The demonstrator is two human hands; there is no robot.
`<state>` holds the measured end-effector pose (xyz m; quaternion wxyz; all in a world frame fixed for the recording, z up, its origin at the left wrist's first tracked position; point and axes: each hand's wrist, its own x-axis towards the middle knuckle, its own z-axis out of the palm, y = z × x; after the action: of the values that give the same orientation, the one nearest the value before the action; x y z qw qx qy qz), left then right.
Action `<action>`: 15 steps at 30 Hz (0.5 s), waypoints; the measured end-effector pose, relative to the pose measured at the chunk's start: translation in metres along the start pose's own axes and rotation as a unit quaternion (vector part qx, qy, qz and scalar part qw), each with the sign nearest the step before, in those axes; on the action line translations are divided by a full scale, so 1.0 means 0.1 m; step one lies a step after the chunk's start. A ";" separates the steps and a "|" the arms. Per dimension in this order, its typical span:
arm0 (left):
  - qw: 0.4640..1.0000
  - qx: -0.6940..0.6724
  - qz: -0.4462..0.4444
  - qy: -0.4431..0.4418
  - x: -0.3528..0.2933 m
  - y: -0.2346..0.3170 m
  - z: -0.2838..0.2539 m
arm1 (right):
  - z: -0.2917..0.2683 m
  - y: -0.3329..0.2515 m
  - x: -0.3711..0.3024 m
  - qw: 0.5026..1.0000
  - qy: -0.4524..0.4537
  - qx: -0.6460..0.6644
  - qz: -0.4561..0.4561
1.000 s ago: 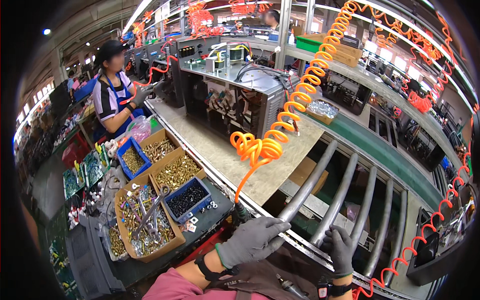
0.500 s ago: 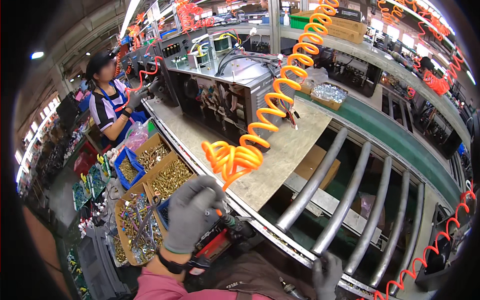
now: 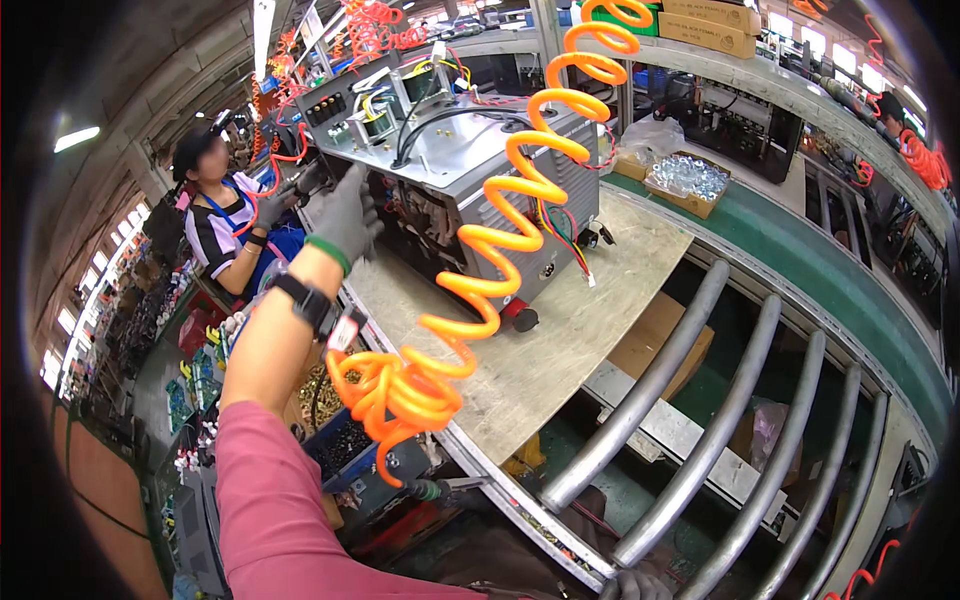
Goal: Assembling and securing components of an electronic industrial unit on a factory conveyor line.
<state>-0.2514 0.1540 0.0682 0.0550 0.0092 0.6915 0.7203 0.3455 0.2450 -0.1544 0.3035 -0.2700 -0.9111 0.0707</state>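
Note:
My left hand (image 3: 347, 218), in a grey glove, reaches out to the near left side of a grey metal machine housing (image 3: 560, 195). Its fingers look spread and hold nothing; whether they touch the housing I cannot tell. On the housing's top sit a transformer (image 3: 380, 118) and black cables, and its front side stands open on wiring. At the lower edge my right hand (image 3: 637, 584), gloved too, lies by the conveyor rail, its fingers mostly out of sight. An orange coiled air hose (image 3: 480, 285) hangs before the housing, its lower end at a dark tool (image 3: 428, 490).
The housing stands on a wooden board (image 3: 630, 275), with steel rollers (image 3: 700, 440) to the right. A co-worker (image 3: 225, 215) in a blue apron works at the far left. Screw bins (image 3: 322, 400) lie under my left arm. A box of metal parts (image 3: 688, 180) stands behind.
My left hand has moved from beside the hose's lower end forward to the housing. My right hand has sunk toward the lower edge. The view has shifted, and the hose hangs further left.

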 end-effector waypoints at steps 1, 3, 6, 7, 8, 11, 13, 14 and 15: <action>0.999 -0.024 0.005 0.037 0.28 -0.04 0.05 | 0.02 0.01 -0.01 1.000 0.005 -0.009 0.004; 0.992 0.085 0.030 0.092 0.79 -0.24 -0.03 | 0.07 0.02 -0.03 0.999 0.013 -0.026 0.017; 0.990 -0.006 0.141 0.012 1.42 -0.77 -0.25 | 0.12 0.02 0.00 0.999 0.025 -0.046 0.001; 0.968 0.174 0.180 -0.030 1.56 -0.94 -0.28 | 0.12 0.02 0.01 0.998 0.022 -0.058 -0.005; 0.911 0.347 0.211 -0.070 1.63 -1.10 -0.31 | 0.12 0.01 0.02 0.998 0.012 -0.060 -0.001; 0.679 0.658 0.303 -0.120 1.59 -1.35 -0.32 | 0.10 0.00 0.03 0.998 -0.018 -0.054 0.006; 0.571 0.738 0.346 -0.097 1.49 -1.38 -0.27 | 0.09 0.00 0.03 0.999 -0.032 -0.040 0.010; 0.528 0.767 0.357 -0.077 1.47 -1.39 -0.24 | 0.08 0.01 0.03 0.998 -0.044 -0.036 0.006; 0.651 0.649 0.372 -0.128 1.49 -1.38 -0.22 | 0.08 0.01 0.03 0.998 -0.054 -0.032 0.003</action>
<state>-0.3922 0.1509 -0.0795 -0.1497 0.3917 0.9070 0.0396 0.3390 0.2476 -0.1592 0.2444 -0.2777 -0.9273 0.0567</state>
